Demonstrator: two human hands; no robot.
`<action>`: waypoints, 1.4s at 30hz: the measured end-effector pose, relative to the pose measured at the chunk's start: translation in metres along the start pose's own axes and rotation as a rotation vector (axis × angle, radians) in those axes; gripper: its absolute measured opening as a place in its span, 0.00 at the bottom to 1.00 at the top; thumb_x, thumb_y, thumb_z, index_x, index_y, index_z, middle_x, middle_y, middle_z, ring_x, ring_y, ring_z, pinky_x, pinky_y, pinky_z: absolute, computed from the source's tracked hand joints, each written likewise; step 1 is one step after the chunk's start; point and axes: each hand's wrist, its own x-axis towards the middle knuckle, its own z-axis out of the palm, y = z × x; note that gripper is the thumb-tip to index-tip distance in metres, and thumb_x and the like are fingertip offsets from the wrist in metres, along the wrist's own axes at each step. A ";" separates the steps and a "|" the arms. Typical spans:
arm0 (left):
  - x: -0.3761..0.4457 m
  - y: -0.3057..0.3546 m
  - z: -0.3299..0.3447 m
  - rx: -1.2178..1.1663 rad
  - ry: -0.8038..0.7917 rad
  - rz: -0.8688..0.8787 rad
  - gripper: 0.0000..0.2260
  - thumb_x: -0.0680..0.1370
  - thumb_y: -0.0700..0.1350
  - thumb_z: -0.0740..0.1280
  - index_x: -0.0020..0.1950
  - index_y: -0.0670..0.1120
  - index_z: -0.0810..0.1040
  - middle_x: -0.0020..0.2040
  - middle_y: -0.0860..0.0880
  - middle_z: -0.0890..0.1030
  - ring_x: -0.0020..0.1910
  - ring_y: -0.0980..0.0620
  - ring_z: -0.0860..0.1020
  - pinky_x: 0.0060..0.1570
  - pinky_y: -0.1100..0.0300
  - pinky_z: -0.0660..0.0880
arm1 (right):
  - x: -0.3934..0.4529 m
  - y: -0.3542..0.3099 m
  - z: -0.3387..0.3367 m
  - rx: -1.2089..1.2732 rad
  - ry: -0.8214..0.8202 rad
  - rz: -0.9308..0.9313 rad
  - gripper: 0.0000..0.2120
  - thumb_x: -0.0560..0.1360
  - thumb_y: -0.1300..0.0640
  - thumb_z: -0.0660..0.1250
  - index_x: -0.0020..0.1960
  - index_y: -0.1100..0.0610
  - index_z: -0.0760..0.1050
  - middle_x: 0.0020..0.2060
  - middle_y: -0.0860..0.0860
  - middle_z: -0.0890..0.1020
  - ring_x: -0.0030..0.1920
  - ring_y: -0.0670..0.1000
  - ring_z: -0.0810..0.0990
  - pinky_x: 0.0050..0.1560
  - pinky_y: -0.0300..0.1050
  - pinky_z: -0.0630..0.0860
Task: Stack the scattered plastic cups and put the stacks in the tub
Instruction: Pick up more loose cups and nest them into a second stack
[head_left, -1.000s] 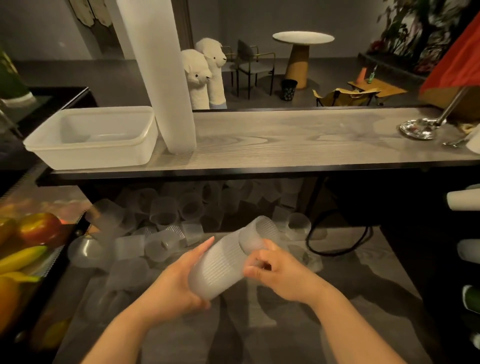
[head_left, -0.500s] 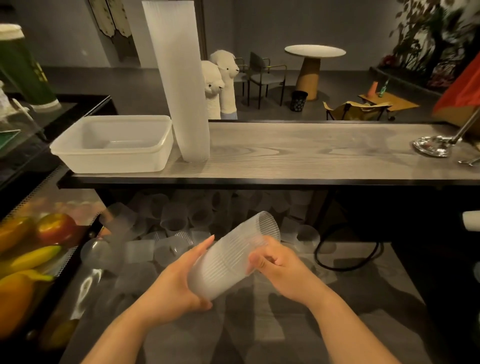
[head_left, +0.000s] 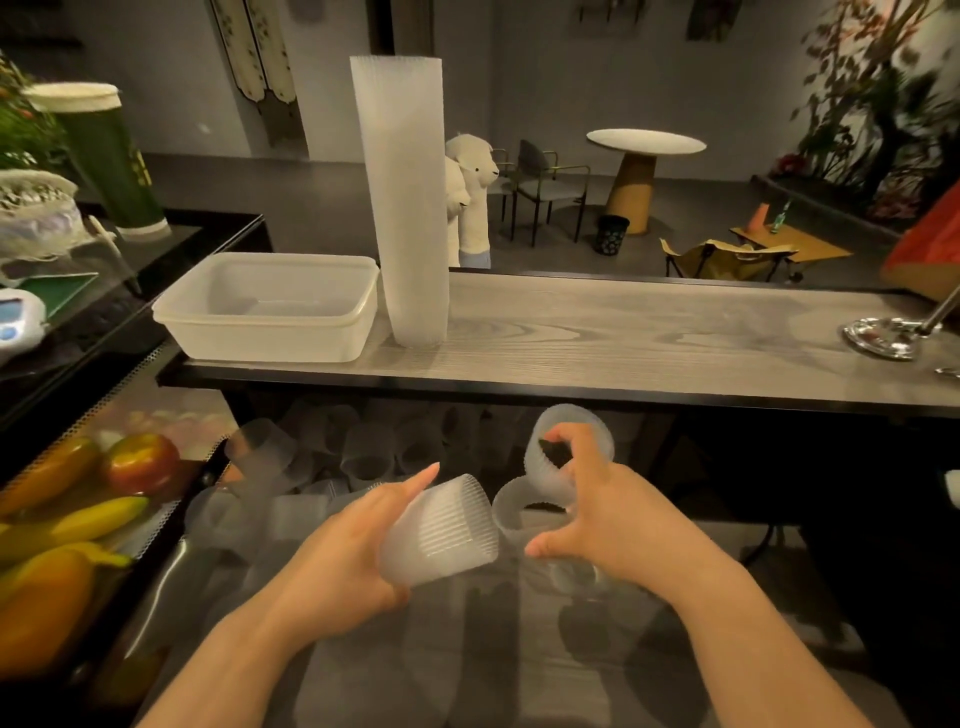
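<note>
At about 7 o'clock in the view, nearest the camera, a short ribbed stack of cups (head_left: 439, 530) is held tilted in the left hand (head_left: 345, 553), with the palm cupped under its closed end and the fingers laid along its side; its open end points toward 2 o'clock. Just beside it, at about 5 o'clock, the right hand (head_left: 618, 525) is seen with its grip closed on more cups: one cup (head_left: 569, 441) is pinched at the rim by curled fingers, its mouth turned toward the camera, and a second cup (head_left: 514, 512) is seen just below it, against the same hand, near the mouth of the stack. How the second cup is gripped cannot be told. Both hands are held above a grey lower surface (head_left: 467, 665).

Further off, under the edge of the table (head_left: 649, 332), a heap of scattered cups (head_left: 332, 452) is seen lying at all angles from about 9 to 12 o'clock. At far 9 o'clock some fruit (head_left: 140, 462) is seen.

On the table, at about 11 o'clock, the white tub (head_left: 270, 340) is seen, with nothing visible inside it. Just beside it, at 12 o'clock, a tall stack of cups (head_left: 408, 208) stands upright, close to the tub's right end. At far 3 o'clock a metal dish (head_left: 880, 338) rests on the table. Beyond the table, two white plush animals (head_left: 475, 176), chairs and a round pedestal table (head_left: 644, 143) are seen.
</note>
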 end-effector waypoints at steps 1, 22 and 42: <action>0.001 0.002 0.000 0.000 -0.009 0.004 0.51 0.66 0.43 0.76 0.73 0.77 0.47 0.65 0.74 0.66 0.64 0.68 0.69 0.61 0.63 0.73 | -0.001 -0.006 -0.002 -0.059 -0.015 -0.026 0.47 0.62 0.38 0.78 0.68 0.39 0.50 0.51 0.52 0.82 0.46 0.51 0.83 0.51 0.51 0.81; -0.024 0.014 0.017 -0.139 -0.020 -0.044 0.53 0.63 0.48 0.80 0.71 0.80 0.49 0.63 0.76 0.64 0.62 0.69 0.69 0.54 0.66 0.75 | 0.005 -0.019 0.049 0.802 0.414 -0.079 0.27 0.70 0.48 0.76 0.58 0.29 0.64 0.59 0.38 0.74 0.58 0.34 0.75 0.56 0.35 0.77; -0.016 0.011 0.027 -0.060 -0.135 0.031 0.55 0.62 0.48 0.76 0.80 0.64 0.47 0.62 0.71 0.68 0.61 0.65 0.72 0.59 0.67 0.74 | -0.006 -0.041 0.076 0.805 0.278 -0.062 0.10 0.79 0.37 0.59 0.52 0.39 0.76 0.51 0.40 0.81 0.56 0.38 0.77 0.58 0.38 0.74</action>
